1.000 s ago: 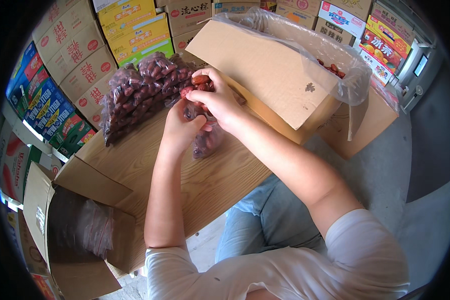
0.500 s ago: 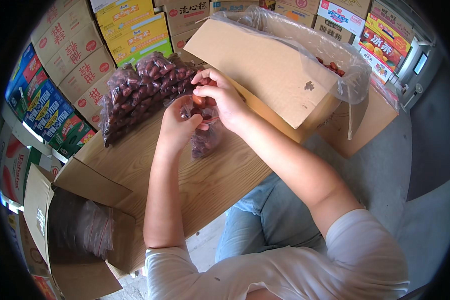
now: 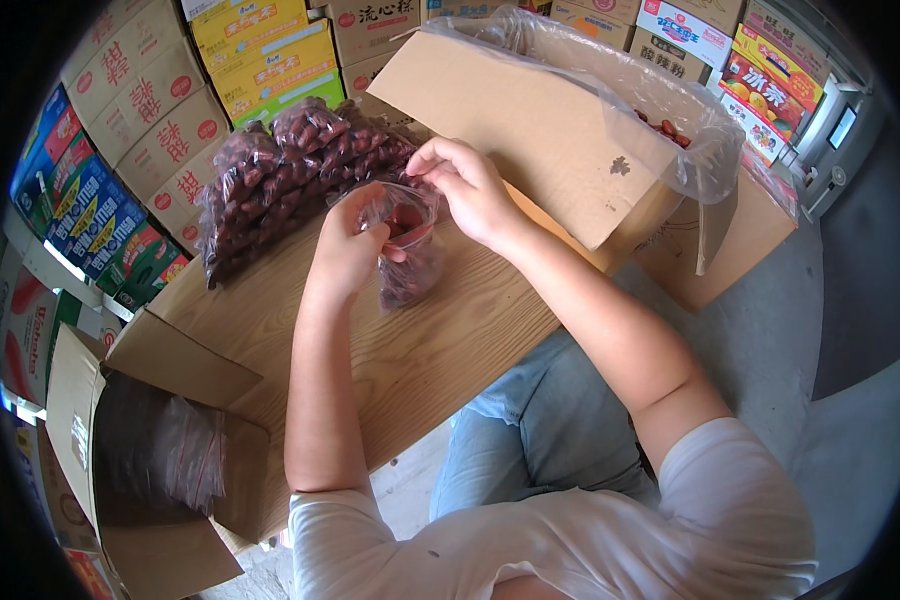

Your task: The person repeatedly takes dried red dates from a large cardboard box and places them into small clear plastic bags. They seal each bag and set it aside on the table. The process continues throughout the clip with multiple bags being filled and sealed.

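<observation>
My left hand (image 3: 355, 238) grips the side of a small clear plastic bag (image 3: 417, 275), its thumb over the rim. Dark red dates (image 3: 403, 218) show through the bag's open mouth. At the far right side of that mouth is my right hand (image 3: 470, 192), its fingers curled and closed on the bag's edge; the fingertips are partly hidden. The bag's lower end hangs just over or rests on the wooden table (image 3: 390, 350); I cannot tell which. Behind my hands, several filled bags of dates (image 3: 280, 190) lie heaped together.
A large carton (image 3: 530, 130) lined with clear plastic stands at the back right, with loose dates (image 3: 660, 128) inside. An open carton (image 3: 160, 520) at the near left holds flat clear bags (image 3: 185, 455). Stacked boxes (image 3: 160, 130) line the back.
The dates by my right fingers have left them, and dates now show in the bag's mouth. My right hand has moved slightly right, and the mouth is spread wider.
</observation>
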Motion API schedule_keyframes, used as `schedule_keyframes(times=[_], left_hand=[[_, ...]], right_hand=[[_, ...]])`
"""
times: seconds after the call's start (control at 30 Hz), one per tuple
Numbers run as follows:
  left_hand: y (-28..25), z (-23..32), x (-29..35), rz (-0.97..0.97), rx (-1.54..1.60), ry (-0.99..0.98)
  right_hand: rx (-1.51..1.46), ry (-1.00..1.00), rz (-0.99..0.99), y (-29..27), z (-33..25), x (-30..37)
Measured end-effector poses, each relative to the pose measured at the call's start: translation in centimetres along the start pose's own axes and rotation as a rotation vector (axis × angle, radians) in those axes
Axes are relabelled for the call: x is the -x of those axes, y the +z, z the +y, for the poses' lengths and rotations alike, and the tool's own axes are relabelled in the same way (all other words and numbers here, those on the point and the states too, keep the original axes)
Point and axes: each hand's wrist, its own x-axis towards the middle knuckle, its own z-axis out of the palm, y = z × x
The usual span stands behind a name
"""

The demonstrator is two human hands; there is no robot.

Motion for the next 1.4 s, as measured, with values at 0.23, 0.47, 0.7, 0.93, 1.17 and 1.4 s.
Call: schedule_keyframes(times=[0.23,0.47,0.7,0.93,1.17,1.4], left_hand=[[-3.0,0.3,0.0,-0.11,-0.062,-0.021],[-3.8,0.6,0.2,-0.118,-0.129,-0.017],[-2.9,1.1,0.2,0.093,-0.175,0.184],[-4.2,0.8,0.5,-0.067,-0.429,-0.1],[-3.3,0.4,0.9,0.0,-0.835,0.211],[-4.1,0.0,0.8,-0.018,-0.851,0.265]], right_hand=[[0.411,-0.006,-0.015,0.2,-1.3,2.9],[0.601,-0.155,-0.111,-0.1,-0.9,2.7],[0.647,-0.094,-0.027,0.1,-1.5,3.1],[0.637,-0.126,-0.048,0.0,-2.5,3.2],[0.663,-0.104,-0.087,-0.7,-2.9,3.6],[0.72,-0.103,-0.081,-1.1,-3.5,4.0]])
